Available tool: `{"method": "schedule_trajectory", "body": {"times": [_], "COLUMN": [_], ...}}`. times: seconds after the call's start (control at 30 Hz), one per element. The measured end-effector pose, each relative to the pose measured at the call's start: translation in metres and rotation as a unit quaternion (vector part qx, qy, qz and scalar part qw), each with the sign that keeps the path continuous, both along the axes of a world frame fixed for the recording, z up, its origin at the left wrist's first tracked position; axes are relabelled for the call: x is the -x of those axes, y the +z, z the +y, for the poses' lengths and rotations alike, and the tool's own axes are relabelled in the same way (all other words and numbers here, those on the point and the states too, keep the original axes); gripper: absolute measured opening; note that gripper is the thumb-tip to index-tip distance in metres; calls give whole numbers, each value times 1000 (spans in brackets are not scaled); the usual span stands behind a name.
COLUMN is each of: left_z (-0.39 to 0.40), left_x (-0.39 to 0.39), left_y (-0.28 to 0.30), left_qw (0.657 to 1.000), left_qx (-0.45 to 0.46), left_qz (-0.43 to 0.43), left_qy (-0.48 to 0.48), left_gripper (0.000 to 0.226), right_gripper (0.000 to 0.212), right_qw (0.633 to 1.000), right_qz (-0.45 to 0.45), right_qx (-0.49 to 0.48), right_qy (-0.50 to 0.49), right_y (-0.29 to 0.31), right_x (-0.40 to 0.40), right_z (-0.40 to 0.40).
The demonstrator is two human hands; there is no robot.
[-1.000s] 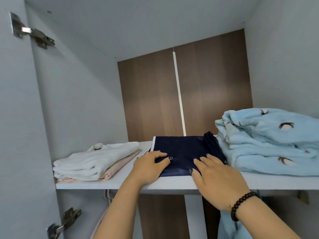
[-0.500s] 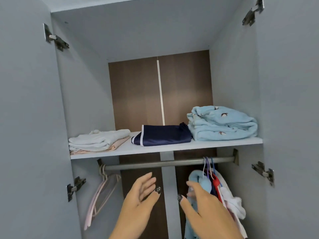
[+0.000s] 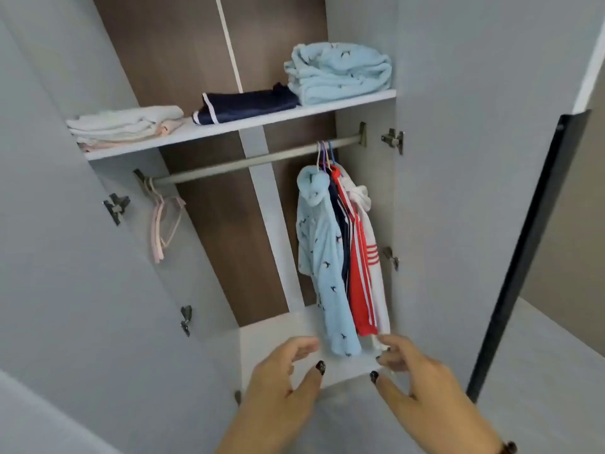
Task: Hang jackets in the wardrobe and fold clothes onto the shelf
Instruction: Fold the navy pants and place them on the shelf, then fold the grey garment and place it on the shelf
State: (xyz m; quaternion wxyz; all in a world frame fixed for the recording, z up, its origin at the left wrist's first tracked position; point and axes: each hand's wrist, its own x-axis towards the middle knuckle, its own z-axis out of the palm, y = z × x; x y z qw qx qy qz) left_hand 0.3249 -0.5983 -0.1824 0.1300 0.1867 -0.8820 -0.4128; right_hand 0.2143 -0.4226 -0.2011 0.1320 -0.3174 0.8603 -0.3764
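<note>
Since the earlier frames the view has pulled back and tipped down, and both hands have dropped from the shelf to hover low in front of the open wardrobe [image 3: 458,158].

Its doors stand wide, presumably so that shelf and rail can both be reached at once. The shelf [image 3: 248,124] carries three folded lots set side by side, which keeps each one reachable without disturbing the others: a pale blue fleece pile [image 3: 340,75] at the right, a navy folded garment [image 3: 248,104] touching it in the middle, and a white and pink stack [image 3: 127,124] at the left, a little apart.

Below, the rail [image 3: 248,160] holds the hung jackets [image 3: 340,250] bunched at its right end, a blue fleece one in front, then navy, red striped and white behind. That leaves most of the rail bare for more. A few empty pink hangers [image 3: 163,224] wait at the left end.

The left hand [image 3: 284,378] and right hand [image 3: 415,381] are both spread and holding nothing, fingers loosely curled. The frame is blurred there, so whether the right fingertips brush the jacket hems cannot be told.
</note>
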Motion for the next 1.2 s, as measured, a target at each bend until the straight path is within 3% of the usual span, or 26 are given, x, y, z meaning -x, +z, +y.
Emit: {"method": "schedule_trajectory", "body": {"times": [0.2, 0.57, 0.8, 1.2], "left_z": [65, 266, 426, 592], "left_x": [-14, 21, 40, 100], "left_y": [-52, -88, -116, -131], "left_qw": [996, 949, 883, 753], "left_qx": [0, 88, 179, 286], "left_qz": [-66, -157, -182, -233], "left_qy": [-66, -260, -395, -545], "left_gripper": [29, 39, 41, 42], "right_gripper": [42, 47, 39, 37], "right_qw": [994, 958, 911, 837], "right_qz": [-43, -60, -61, -214], "right_qx": [-64, -193, -332, -381], "right_qy": [-81, -202, -236, -329], "right_y": [-56, -74, -95, -130], "right_x": [-37, -82, -110, -96], "right_z": [89, 300, 447, 601]}}
